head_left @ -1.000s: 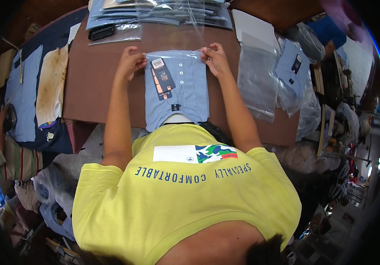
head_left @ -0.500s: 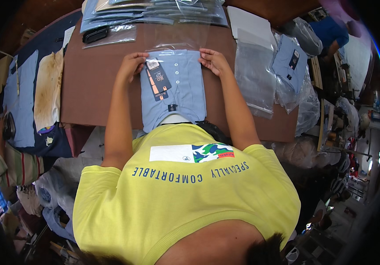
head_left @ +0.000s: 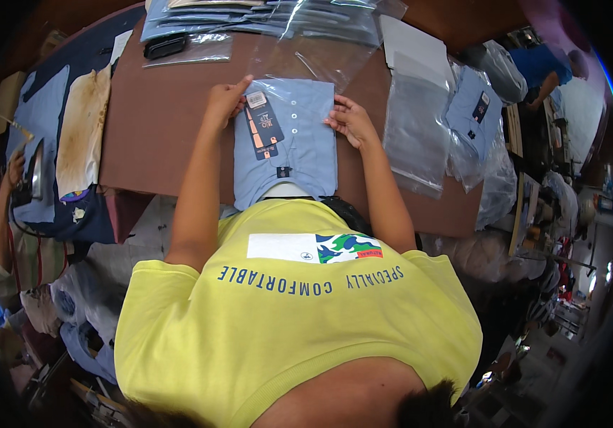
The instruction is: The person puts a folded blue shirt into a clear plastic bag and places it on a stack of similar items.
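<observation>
A folded light blue shirt [head_left: 305, 146] lies in front of me, its collar toward my body. Dark hang tags [head_left: 263, 123] rest on its front beside a row of white buttons. The far end of the shirt is at a clear plastic bag [head_left: 303, 63] that spreads away from me; how far the shirt sits inside it is hard to tell. My left hand [head_left: 226, 103] pinches the bag at the shirt's far left corner. At the shirt's right edge, a little nearer to me, the curled fingers of my right hand [head_left: 353, 121] grip the shirt's side.
Bagged blue shirts [head_left: 249, 21] are stacked at the far edge of the brown table [head_left: 156, 135]. Clear bags [head_left: 415, 128] lie at right, near another packed shirt [head_left: 472, 114]. At left, a co-worker's hand [head_left: 15, 170] holds an iron [head_left: 34, 175] over blue cloth.
My right hand has slid nearer to me along the shirt's edge. The bag's loose end has swung up and right. The co-worker's iron has lifted.
</observation>
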A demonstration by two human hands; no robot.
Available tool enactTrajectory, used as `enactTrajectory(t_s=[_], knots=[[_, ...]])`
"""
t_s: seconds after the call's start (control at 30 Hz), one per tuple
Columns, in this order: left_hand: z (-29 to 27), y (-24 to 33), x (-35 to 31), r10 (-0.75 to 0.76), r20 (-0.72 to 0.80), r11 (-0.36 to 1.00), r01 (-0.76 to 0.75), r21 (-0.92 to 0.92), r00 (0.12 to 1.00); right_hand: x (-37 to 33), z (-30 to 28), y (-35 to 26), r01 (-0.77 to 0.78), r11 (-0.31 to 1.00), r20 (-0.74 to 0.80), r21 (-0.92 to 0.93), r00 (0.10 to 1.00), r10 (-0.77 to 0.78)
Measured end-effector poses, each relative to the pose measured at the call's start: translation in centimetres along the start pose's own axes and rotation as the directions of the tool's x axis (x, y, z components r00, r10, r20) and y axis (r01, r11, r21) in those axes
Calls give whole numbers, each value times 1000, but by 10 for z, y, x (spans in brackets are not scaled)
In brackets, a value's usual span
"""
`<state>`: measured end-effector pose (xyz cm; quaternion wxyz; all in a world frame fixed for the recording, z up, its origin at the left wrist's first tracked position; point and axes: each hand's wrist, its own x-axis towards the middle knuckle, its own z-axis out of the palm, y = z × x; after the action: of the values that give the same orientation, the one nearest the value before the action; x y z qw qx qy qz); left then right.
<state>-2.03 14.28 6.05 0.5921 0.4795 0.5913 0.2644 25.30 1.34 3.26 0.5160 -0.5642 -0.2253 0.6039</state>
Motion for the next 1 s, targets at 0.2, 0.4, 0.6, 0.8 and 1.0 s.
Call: enactTrajectory(t_s=[0.2, 0.4, 0.6, 0.8, 1.0], knots=[[5, -23, 29, 175, 46, 984, -174, -36, 983, 1, 4, -6, 21, 999, 8, -25, 1000, -21], [7, -19, 22, 243, -153, 967, -226, 116, 958, 6, 8, -9, 6, 1000, -8, -12, 1000, -6], [0, -37, 29, 176, -119, 955, -199, -220, 977, 8, 4, -4, 0, 1000, 12, 6, 1000, 0], [-5, -30, 17, 23, -60, 933, -43, -359, 998, 8, 2, -1, 10, 1000, 37, 29, 999, -11], [-22, -35, 10, -217, 241, 774, 317, -547, 946, 5, 0, 2, -8, 998, 66, 57, 998, 5]])
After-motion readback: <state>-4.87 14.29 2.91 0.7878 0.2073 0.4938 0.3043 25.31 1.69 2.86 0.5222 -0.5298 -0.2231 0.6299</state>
